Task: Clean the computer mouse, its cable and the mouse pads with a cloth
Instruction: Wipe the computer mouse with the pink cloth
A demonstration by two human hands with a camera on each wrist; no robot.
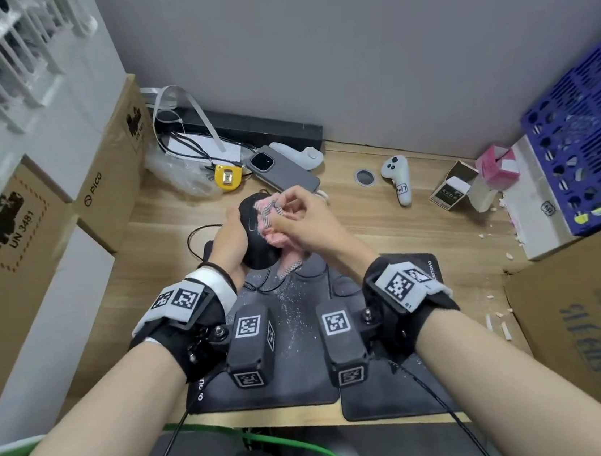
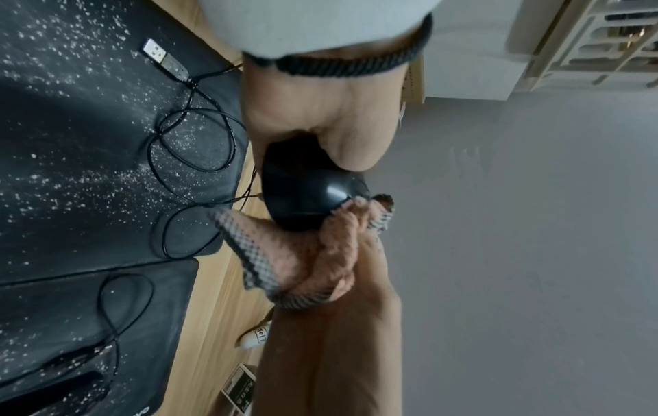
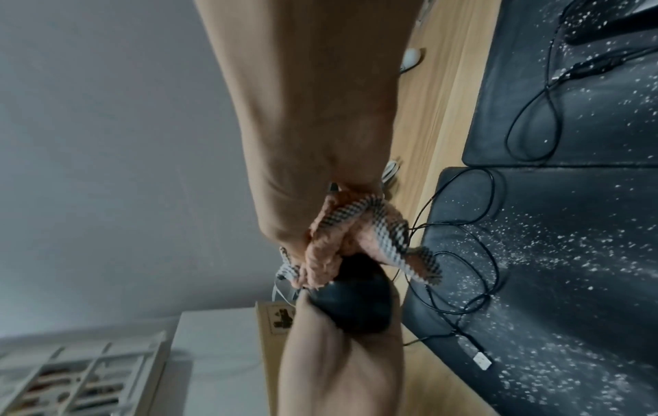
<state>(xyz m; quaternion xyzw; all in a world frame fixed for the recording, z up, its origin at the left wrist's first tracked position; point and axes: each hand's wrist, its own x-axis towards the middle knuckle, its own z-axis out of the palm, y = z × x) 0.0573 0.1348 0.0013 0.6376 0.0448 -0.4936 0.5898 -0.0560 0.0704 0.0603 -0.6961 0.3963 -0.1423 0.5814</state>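
Note:
My left hand (image 1: 230, 236) grips the black computer mouse (image 1: 256, 239) and holds it up above the desk. My right hand (image 1: 300, 222) clutches a pink cloth (image 1: 272, 227) with a checked border and presses it against the mouse's top. The left wrist view shows the mouse (image 2: 302, 191) with the cloth (image 2: 313, 253) bunched beside it. The mouse cable (image 2: 192, 152) hangs in loops onto two black mouse pads (image 1: 292, 327), which are speckled with white crumbs. Its USB plug (image 2: 165, 57) lies on the pad. In the right wrist view the cloth (image 3: 342, 239) covers the mouse (image 3: 356, 306).
On the wooden desk (image 1: 406, 237) behind the hands lie a phone (image 1: 282, 171), a yellow tape measure (image 1: 226, 176) and a white controller (image 1: 397, 181). Cardboard boxes (image 1: 12, 270) stand left, another box (image 1: 597, 312) and a blue crate (image 1: 591, 139) right. White crumbs litter the desk's right side.

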